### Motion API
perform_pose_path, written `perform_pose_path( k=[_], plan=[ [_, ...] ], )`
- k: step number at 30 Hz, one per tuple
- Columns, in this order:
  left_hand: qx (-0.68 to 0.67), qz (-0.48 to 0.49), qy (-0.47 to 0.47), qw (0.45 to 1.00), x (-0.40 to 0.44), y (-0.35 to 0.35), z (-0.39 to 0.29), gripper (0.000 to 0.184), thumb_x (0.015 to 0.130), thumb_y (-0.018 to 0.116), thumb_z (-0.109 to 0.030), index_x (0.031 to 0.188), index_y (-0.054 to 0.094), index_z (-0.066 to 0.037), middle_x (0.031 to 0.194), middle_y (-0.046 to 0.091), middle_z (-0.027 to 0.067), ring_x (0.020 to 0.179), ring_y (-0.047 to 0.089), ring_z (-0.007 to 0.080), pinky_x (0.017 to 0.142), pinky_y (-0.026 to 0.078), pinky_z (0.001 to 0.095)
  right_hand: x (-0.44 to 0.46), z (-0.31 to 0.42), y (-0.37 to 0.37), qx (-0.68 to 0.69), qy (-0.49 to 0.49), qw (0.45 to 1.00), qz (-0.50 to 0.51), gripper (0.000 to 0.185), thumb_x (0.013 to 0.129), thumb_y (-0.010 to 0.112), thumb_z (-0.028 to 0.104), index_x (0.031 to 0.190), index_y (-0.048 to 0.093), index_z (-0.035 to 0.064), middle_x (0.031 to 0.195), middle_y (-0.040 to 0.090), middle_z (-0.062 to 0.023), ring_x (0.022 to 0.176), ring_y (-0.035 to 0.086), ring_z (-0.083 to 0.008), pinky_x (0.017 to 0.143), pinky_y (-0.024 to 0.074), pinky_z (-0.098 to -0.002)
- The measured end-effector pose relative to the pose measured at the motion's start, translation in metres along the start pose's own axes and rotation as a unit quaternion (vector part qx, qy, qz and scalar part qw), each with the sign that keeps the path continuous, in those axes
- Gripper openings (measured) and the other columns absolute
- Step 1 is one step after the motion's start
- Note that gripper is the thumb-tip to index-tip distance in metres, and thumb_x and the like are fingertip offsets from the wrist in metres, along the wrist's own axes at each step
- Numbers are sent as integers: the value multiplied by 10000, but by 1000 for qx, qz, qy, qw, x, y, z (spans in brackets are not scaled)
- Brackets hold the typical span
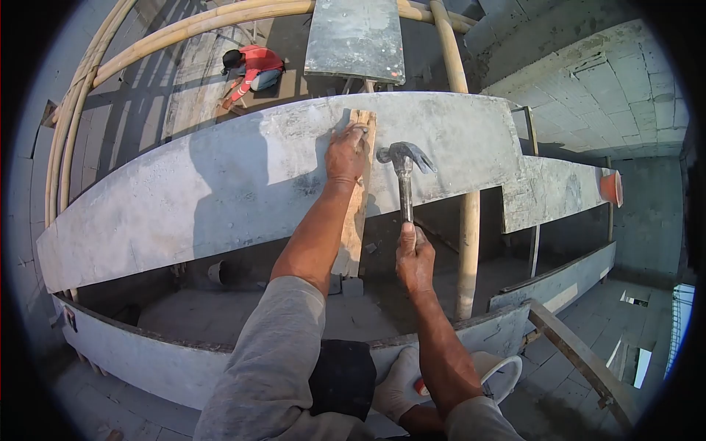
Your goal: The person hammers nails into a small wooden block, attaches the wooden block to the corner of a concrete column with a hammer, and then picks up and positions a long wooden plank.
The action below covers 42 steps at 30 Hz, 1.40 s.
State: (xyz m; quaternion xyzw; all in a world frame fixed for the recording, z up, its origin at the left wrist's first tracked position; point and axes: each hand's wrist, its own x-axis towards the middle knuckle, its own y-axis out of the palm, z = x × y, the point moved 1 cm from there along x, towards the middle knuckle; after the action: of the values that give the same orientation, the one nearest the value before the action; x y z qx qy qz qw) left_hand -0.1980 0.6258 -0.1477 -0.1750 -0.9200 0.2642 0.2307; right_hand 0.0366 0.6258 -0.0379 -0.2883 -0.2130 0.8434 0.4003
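My right hand grips the dark handle of a claw hammer, its fingers wrapped round the lower end. The metal head is up, beside the plank, with the claw toward the right. My left hand rests on the upper part of a rough wooden plank, fingers pinched together near its top end. A small greyish spot shows at those fingertips, too small to name. The plank lies across a long grey panel and reaches down toward me over the gap.
A person in red crouches on a lower level. Bamboo poles stand around the panel. An orange bucket is at the right end, a white bucket below right. A grey board lies beyond; an edge panel runs before me.
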Motion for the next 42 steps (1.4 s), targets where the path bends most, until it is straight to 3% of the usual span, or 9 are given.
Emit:
perform_pose_path(
  k=[2,5,12,20,24,31,35,40,42],
  plan=[
    [-45,-6,-8,999,1,-4,-3,212,848,589,-131,1053,644,-116,1191,624,71,1078,580,311,932,467,393,-32,-22,-2,102,27,994,-3,454,975,446,498,739,459,111,549,364,55,424,339,-39,374,286,-225],
    [-69,2,-22,997,3,0,-6,160,843,590,-126,997,625,-102,1170,631,75,1144,560,285,1020,404,442,-82,-52,-5,128,95,987,-2,457,965,452,518,755,454,113,543,362,50,407,364,-51,361,300,-240],
    [-101,-51,-161,980,-29,-27,-7,546,880,605,-196,1370,416,-44,1369,459,219,1269,444,357,1042,373,408,-169,-90,-10,159,242,957,-10,512,928,482,573,773,489,85,537,394,21,405,399,-83,359,328,-255],
    [0,39,-128,991,-124,-89,-12,681,856,660,-384,1310,425,67,1252,506,272,1184,469,406,1022,356,447,-177,-67,-51,208,347,914,-12,560,925,480,576,789,515,34,529,403,6,397,400,-102,355,301,-277],
    [86,123,-230,962,-153,-99,-39,811,753,743,-478,1262,449,80,1187,520,253,1140,472,391,984,370,464,-170,-64,-73,214,340,914,-46,542,928,499,540,791,537,17,537,435,-15,398,425,-125,371,343,-297],
    [150,192,-173,954,-139,-71,-49,933,644,801,-465,1295,401,70,1219,507,265,1166,488,395,992,413,438,-157,-68,-92,281,374,883,-42,473,923,531,479,753,519,38,545,465,-29,391,440,-148,366,356,-319],
    [199,299,-349,865,-112,-85,-61,856,583,831,-444,1190,497,58,1162,569,268,1079,573,403,934,476,438,-176,-47,-125,324,407,854,-10,413,920,551,422,751,515,47,546,461,-28,381,434,-155,358,354,-325],
    [-45,262,-401,877,-130,-139,-73,594,664,792,-250,1109,551,62,1008,657,188,869,665,260,763,514,377,-234,1,-207,298,432,849,60,383,916,561,399,783,520,42,563,469,-27,387,451,-151,351,351,-322],
    [52,301,-396,866,-114,-203,-183,569,668,788,-238,1096,554,55,1005,658,187,866,662,266,768,509,373,-267,36,-253,309,455,830,94,381,914,565,400,797,523,40,574,479,-27,393,461,-147,351,355,-316]
  ],
)
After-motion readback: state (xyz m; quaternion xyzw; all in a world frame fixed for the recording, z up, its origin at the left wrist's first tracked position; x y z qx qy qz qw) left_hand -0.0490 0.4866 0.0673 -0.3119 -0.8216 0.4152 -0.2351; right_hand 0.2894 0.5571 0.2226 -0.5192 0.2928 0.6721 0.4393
